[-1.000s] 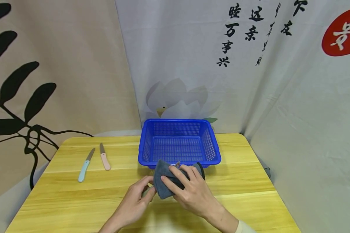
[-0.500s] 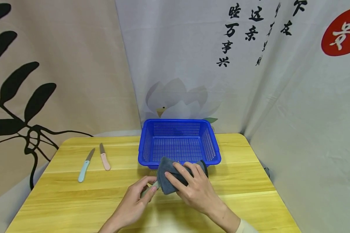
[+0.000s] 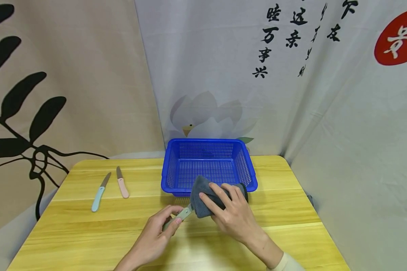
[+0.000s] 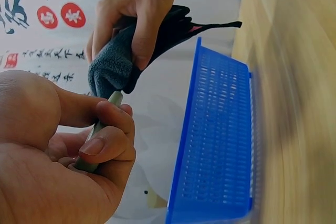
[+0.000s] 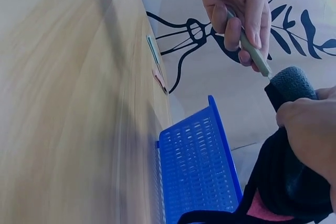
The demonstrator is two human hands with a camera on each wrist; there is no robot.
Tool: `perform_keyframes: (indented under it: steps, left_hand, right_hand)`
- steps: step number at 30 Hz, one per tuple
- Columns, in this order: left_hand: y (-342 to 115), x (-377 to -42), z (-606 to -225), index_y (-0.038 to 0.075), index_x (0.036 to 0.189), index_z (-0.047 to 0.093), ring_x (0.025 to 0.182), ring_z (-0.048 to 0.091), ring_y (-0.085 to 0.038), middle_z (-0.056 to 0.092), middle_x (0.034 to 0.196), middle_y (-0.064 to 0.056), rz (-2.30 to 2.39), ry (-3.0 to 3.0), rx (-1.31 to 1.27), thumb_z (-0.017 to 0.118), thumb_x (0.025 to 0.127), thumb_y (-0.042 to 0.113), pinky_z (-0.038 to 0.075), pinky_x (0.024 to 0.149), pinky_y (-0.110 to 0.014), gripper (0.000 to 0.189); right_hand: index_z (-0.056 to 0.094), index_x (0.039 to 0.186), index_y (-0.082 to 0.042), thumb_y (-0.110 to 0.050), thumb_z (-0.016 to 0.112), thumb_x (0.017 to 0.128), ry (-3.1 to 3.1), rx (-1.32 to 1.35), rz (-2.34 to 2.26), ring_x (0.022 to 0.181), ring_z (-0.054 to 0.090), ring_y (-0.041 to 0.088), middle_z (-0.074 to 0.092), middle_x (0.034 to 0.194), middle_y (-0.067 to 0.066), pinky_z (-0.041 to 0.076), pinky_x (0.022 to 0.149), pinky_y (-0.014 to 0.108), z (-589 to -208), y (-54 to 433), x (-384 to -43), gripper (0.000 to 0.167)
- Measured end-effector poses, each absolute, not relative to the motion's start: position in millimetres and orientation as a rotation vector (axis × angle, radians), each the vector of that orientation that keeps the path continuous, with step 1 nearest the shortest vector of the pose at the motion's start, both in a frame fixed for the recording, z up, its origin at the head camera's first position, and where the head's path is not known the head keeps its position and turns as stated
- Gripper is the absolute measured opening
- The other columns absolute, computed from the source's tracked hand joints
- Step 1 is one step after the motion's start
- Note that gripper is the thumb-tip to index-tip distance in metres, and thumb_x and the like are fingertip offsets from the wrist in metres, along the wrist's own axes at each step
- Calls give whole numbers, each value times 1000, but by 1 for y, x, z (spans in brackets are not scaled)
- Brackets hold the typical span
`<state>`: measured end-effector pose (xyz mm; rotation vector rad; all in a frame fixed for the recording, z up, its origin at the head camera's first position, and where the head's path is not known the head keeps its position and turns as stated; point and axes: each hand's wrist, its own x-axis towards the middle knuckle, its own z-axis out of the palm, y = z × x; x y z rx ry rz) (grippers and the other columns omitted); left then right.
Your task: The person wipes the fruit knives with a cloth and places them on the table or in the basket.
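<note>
My feed shows printed drapes (image 3: 207, 56) behind a yellow worktop (image 3: 285, 210), its near edge cut off, a blue basket (image 3: 203, 140) by the far edge. Before that, midair, the left hand (image 3: 158, 229) grips a green knife (image 3: 183, 214), its blade mostly hidden in grey cloth (image 3: 201, 199) the right hand's (image 3: 233, 213) fingers clasp. Black characters (image 3: 264, 55) include 万事兴; a red disc (image 3: 383, 45) reads 贵.

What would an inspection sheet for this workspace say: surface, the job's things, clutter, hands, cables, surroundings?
Surface: wood-grain table.
Job's things: green-handled knife, its far end hidden by a gray cloth.
Clutter: blue plastic basket beyond the hands; light-blue-handled knife and pink-handled knife lying to the left.
Hands: left hand grips the green-handled knife; right hand grips the cloth.
Cables: nothing seen.
Surroundings: fabric backdrop printed with Chinese characters.
</note>
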<state>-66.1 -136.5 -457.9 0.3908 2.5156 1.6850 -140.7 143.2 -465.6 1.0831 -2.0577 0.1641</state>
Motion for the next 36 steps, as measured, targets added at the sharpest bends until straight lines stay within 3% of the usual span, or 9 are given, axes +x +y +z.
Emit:
perform_keyframes:
  steps: [18, 24, 30, 36]
  left_hand:
    - [-136, -65, -460, 17, 132, 74, 71, 54, -1, 62, 90, 1, 1666, 2565, 450, 63, 116, 17, 49, 59, -25, 20]
    - [-136, -64, -459, 16, 133, 74, 72, 54, -1, 61, 89, 2, 1664, 2550, 439, 63, 116, 18, 49, 60, -24, 21]
    - [-136, -63, -458, 15, 135, 74, 69, 52, -3, 60, 86, 1, 1664, 2533, 339, 64, 116, 19, 47, 57, -24, 22]
    - [-135, -64, -458, 16, 136, 74, 68, 52, -4, 62, 89, -1, 1674, 2547, 244, 67, 114, 20, 45, 56, -24, 23]
  right_hand:
    - [71, 152, -22, -26, 92, 86, -2092, 1033, 156, 117, 65, 41, 71, 145, 19, 59, 96, 56, -464, 163, -151, 69]
    - [72, 150, -21, -24, 95, 83, -2097, 1009, 146, 117, 64, 43, 71, 144, 20, 59, 95, 56, -462, 171, -154, 71]
    - [73, 150, -19, -21, 86, 88, -2098, 970, 147, 116, 64, 45, 70, 145, 22, 57, 91, 57, -461, 179, -156, 64]
    - [71, 152, -19, -25, 85, 92, -2076, 1024, 202, 118, 64, 43, 70, 146, 21, 58, 95, 58, -459, 170, -146, 61]
